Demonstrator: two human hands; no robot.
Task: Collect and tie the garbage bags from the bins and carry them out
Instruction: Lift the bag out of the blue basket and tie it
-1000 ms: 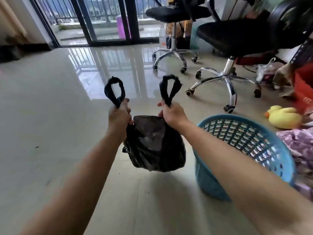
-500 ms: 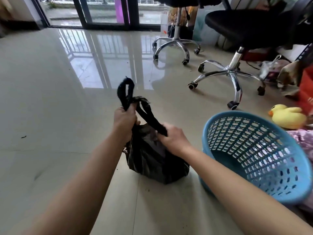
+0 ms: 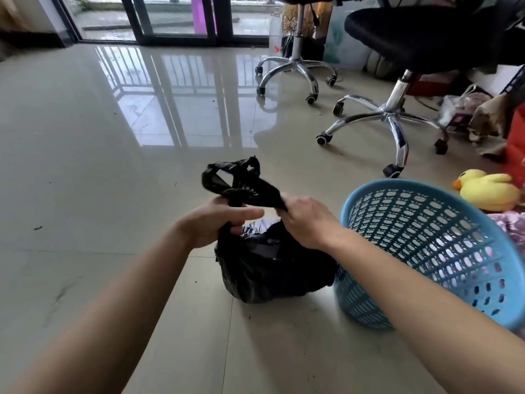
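Both forearms reach forward, low over the tiled floor (image 3: 85, 194).

Left hand (image 3: 211, 223): fingers curled round one handle strand at the mouth of the garbage bag (image 3: 270, 277), forefinger stretched out toward the right.

Right hand (image 3: 308, 224): fingers closed on the other strand, which runs taut. The fingertips are hidden under the knuckles.

Bag: black thin film, resting on the floor and already out of the blue lattice bin (image 3: 420, 251). It sits just beside the bin and seems to touch its wall. The bin leans toward the camera, and no liner is visible inside.

Handles (image 3: 235, 180): crossed above the hands, with loose loops standing up behind the left hand. Judgement: first half-knot in progress, not yet cinched.

Note for this step: pass one strand under the crossing. Then draw both hands apart and level, close to the bag's mouth, so the knot seats low and shuts the opening. Pull steadily, since thin film may stretch or tear if jerked. Add a second knot on top before lifting.

Further off: yellow toy duck (image 3: 487, 191) beyond the bin, chrome-based office chair (image 3: 393, 118) behind it, glass doors (image 3: 176, 18) at the far wall.
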